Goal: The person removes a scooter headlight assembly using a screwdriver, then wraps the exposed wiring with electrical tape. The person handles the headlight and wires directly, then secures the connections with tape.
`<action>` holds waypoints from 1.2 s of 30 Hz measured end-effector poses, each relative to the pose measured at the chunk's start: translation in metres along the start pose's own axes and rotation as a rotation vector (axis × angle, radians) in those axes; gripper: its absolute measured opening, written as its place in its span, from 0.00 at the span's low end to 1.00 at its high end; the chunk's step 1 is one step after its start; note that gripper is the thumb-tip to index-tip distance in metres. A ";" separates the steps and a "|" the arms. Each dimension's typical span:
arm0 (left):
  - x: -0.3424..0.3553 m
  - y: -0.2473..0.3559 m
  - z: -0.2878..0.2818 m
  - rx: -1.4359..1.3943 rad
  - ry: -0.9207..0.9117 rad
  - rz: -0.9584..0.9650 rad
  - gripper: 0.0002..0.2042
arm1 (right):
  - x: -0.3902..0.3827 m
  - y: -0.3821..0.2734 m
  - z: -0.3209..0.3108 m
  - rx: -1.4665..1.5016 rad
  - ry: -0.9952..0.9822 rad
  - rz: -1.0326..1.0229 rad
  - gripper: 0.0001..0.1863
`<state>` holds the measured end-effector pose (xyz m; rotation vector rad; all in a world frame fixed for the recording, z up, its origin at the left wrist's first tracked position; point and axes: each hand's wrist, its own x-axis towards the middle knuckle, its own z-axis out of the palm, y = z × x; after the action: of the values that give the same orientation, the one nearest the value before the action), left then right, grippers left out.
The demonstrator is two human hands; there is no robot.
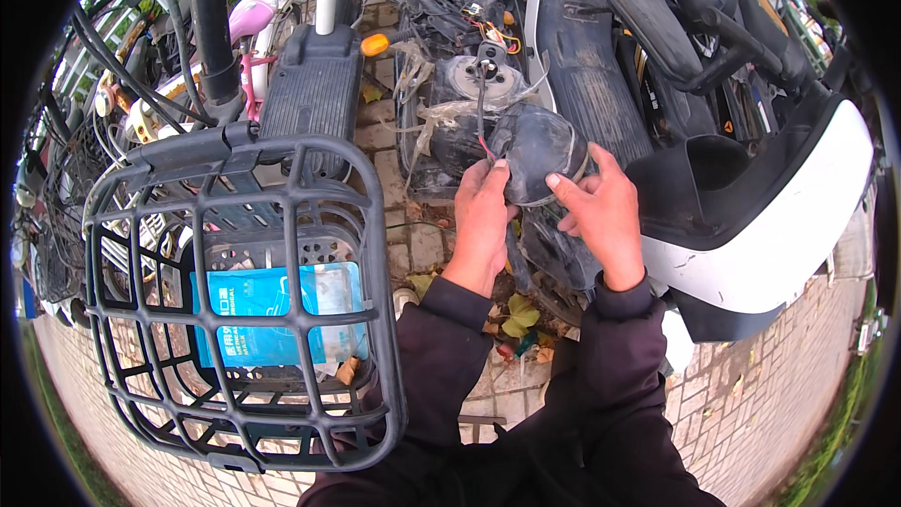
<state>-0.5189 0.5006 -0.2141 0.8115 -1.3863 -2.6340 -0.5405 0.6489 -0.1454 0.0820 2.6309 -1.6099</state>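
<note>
Between both hands is a dusty black rounded housing (540,152) with a pale rim, which looks like the back of a scooter headlight. My left hand (483,225) grips its left lower edge, thumb on top. On the right edge, my right hand (601,211) holds it with thumb and fingers. A thin cable with a red wire (482,122) runs from the housing up to a dirty round part (477,80) on the dismantled scooter behind. Torn clear plastic film (418,84) hangs about that part. The housing's underside is hidden.
A black basket (385,319) with a blue packet (282,314) stands at the left. A white scooter panel (751,263) is close on the right. Behind are footboards (310,84), loose wiring (493,30) and an orange indicator (374,44). Leaves (519,315) lie on the brick paving.
</note>
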 end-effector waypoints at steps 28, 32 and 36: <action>0.020 0.008 -0.014 -0.134 0.303 0.149 0.18 | -0.006 -0.006 -0.008 0.079 -0.180 0.080 0.22; 0.022 0.008 -0.010 -0.174 0.250 0.204 0.19 | -0.003 0.000 -0.004 0.062 -0.217 0.067 0.21; 0.018 0.009 -0.014 -0.107 0.169 0.268 0.21 | 0.002 0.009 -0.009 0.161 -0.205 0.037 0.22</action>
<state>-0.5296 0.4791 -0.2211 0.7568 -1.2072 -2.3551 -0.5420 0.6615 -0.1492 -0.0266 2.3342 -1.7145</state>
